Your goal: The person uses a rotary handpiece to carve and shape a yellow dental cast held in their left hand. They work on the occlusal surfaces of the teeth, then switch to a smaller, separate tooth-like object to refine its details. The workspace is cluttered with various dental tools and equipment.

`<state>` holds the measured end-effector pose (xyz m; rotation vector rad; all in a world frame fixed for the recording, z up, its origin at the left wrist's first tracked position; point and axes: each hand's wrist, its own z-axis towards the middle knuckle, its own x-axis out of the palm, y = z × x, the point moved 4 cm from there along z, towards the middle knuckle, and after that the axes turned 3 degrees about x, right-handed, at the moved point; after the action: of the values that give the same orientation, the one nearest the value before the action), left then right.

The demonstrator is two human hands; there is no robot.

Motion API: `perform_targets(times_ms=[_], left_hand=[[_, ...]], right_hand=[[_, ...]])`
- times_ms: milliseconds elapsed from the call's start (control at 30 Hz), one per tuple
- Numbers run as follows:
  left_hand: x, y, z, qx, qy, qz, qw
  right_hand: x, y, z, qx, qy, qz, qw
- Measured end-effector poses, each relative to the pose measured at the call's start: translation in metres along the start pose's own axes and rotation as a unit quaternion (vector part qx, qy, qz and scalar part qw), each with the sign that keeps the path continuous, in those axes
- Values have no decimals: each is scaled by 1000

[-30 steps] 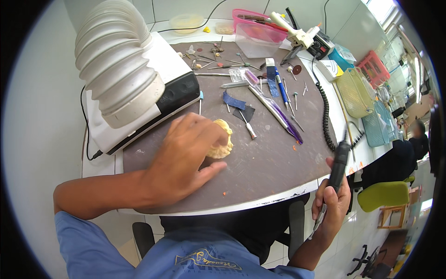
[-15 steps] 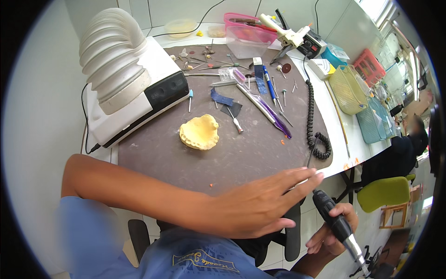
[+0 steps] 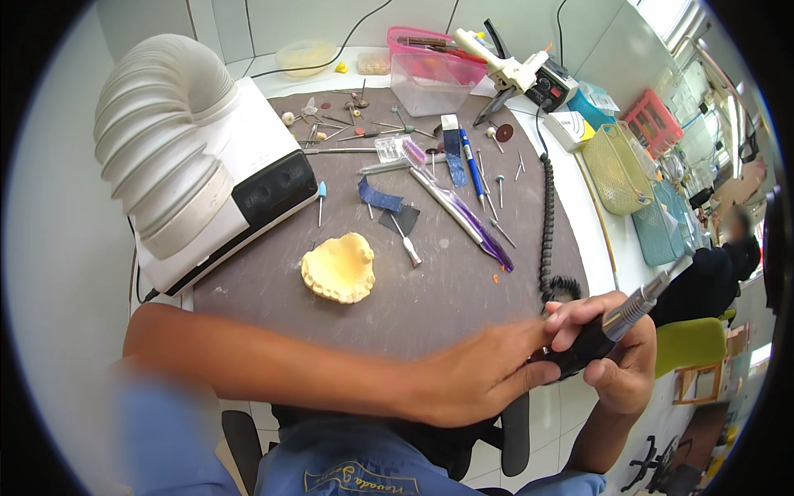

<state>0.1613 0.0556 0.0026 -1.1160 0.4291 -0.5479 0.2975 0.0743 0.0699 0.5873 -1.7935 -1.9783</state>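
Note:
At the bench's front right, my right hand (image 3: 624, 376) holds a black and silver rotary handpiece (image 3: 633, 314), its metal tip pointing up and away to the right. My left hand (image 3: 480, 372) reaches across and closes its fingers on the black rear end of that handpiece; the exact grip is partly hidden. A coiled black cord (image 3: 546, 240) comes down the mat toward my hands. Left of them, a yellow plaster dental model (image 3: 339, 269) with a row of teeth lies on the brown mat (image 3: 463, 289).
A white machine (image 3: 256, 140) with a ribbed hose (image 3: 165, 140) stands at left. Loose burs, blue strips, a blue pen (image 3: 472, 165) and a purple toothbrush (image 3: 459, 207) lie mid-mat. Behind are a pink box (image 3: 430, 41) and glue gun (image 3: 513, 70); baskets (image 3: 616, 169) stand at right.
The handpiece has swung from pointing down to pointing up, and my right hand has risen with it. My left hand, its fingers stretched out before, now closes on the handpiece's rear end.

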Motion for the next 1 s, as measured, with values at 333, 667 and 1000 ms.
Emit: perform_targets(times_ms=[333, 667, 1000], left_hand=[[-6, 9, 4, -84, -33, -82, 993], [-12, 19, 8, -166, -57, -125, 976], [-14, 20, 6, -164, -87, -168, 968]], right_hand=[[-15, -5, 31, 73, -104, -146, 981], [-52, -37, 132, 91, -132, -217, 963], [-83, -60, 209, -38, -147, -692, 705]])
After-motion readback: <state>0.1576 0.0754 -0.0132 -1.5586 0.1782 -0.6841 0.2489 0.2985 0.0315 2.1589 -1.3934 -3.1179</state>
